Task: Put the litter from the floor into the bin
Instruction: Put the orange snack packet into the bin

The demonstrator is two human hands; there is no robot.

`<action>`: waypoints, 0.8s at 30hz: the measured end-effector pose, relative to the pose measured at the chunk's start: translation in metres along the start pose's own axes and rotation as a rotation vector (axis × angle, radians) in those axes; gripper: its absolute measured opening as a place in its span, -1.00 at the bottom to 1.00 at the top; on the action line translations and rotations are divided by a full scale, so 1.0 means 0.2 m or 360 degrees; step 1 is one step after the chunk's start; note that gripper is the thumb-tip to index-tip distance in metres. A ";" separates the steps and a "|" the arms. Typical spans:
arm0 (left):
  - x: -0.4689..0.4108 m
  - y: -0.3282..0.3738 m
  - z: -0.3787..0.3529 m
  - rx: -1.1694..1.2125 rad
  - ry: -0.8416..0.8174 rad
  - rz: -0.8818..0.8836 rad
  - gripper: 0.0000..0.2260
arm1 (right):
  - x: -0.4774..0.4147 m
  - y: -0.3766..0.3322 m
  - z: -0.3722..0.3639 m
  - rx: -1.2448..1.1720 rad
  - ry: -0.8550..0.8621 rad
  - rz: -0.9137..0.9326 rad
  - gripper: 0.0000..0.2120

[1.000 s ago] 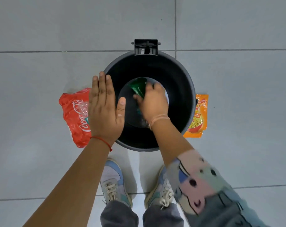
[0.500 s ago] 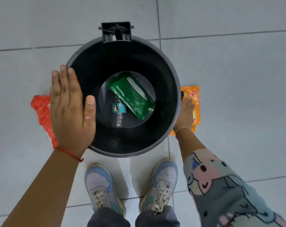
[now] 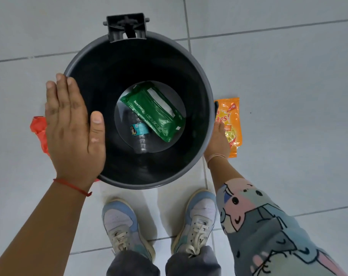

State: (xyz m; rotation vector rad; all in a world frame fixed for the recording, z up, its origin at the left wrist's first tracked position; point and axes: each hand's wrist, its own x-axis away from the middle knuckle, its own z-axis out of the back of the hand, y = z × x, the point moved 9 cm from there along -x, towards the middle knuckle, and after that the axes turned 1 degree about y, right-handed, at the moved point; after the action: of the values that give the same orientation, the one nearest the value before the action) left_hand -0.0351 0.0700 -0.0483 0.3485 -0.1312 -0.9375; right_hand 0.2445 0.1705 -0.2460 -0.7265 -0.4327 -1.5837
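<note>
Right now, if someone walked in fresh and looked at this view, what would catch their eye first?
The big black bin fills the middle of the view, with a green packet lying over a clear plastic bottle at its bottom. The left hand hovers flat and open over the bin's left rim, partly hiding a red wrapper. On the floor to the right, the right hand reaches onto an orange snack packet.

From my remote feed: a floor (image 3: 288,76) of large, pale grey glossy tiles fills the view, crossed by thin dark grout lines (image 3: 268,29). Soft, even light falls from overhead, leaving faint shadows and a dull sheen on the tiles. No walls, windows or furniture show.
</note>
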 end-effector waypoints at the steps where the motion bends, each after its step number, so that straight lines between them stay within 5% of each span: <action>1: 0.00 0.00 0.00 -0.0002 -0.0003 0.0002 -0.46 | 0.01 0.01 0.05 -0.0036 0.0040 -0.0051 -0.54; 7: 0.00 0.01 -0.01 -0.0052 -0.0060 0.0024 -0.45 | 0.32 -0.13 0.65 -0.0160 0.0576 0.0060 -0.62; 10: -0.01 -0.01 -0.01 -0.0060 -0.0058 0.0037 -0.46 | 0.71 -0.39 1.03 -0.0221 0.1056 0.0505 -0.68; 12: -0.01 0.00 -0.01 -0.0043 -0.0051 0.0027 -0.47 | 0.95 -0.61 1.10 -0.0272 0.1129 0.0861 -0.68; 15: -0.01 0.00 0.00 0.0091 -0.0017 0.0045 -0.47 | 1.01 -0.92 0.81 -0.0101 0.0567 0.1072 -0.59; 18: -0.02 0.00 0.02 0.0175 -0.0009 0.0048 -0.47 | 0.76 -1.00 0.35 0.0330 0.0010 0.0856 -0.59; 24: -0.01 -0.02 0.01 0.0211 -0.0057 0.0062 -0.45 | 0.40 -0.91 -0.02 0.0348 -0.0326 0.0423 -0.75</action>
State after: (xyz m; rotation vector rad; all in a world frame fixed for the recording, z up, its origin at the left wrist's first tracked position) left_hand -0.0396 0.0695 -0.0469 0.4500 -0.2328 -0.8987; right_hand 0.0637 0.1366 -0.1700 -0.7466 -0.6226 -1.1973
